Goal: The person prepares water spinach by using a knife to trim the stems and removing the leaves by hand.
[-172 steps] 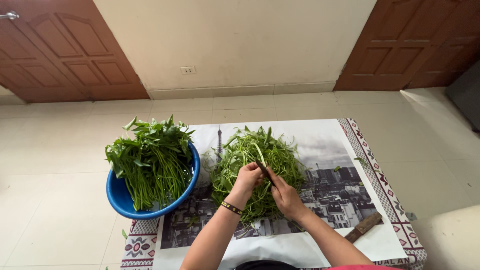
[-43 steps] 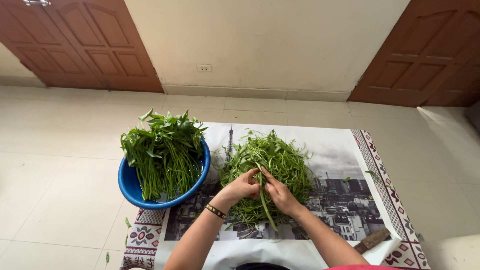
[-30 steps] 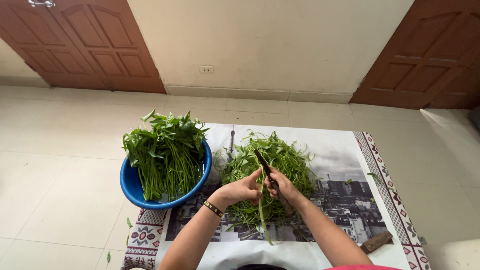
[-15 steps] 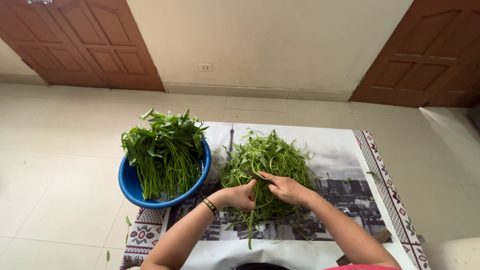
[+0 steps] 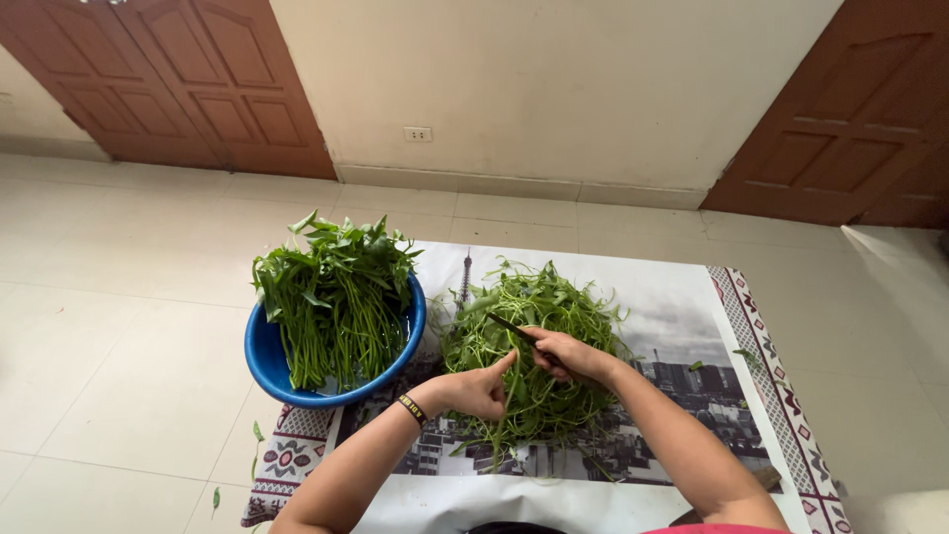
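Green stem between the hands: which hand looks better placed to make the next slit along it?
Right, probably. The right hand grips a small knife with its blade over the pile of split greens. The left hand only pinches the green stem, steadying it.

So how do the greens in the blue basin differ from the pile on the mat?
The greens in the basin are whole, dark, leafy stalks lying roughly parallel; the pile on the mat is paler, thin, tangled strands. The basin bunch sits untouched; both hands work over the mat pile. Both look like the same vegetable.
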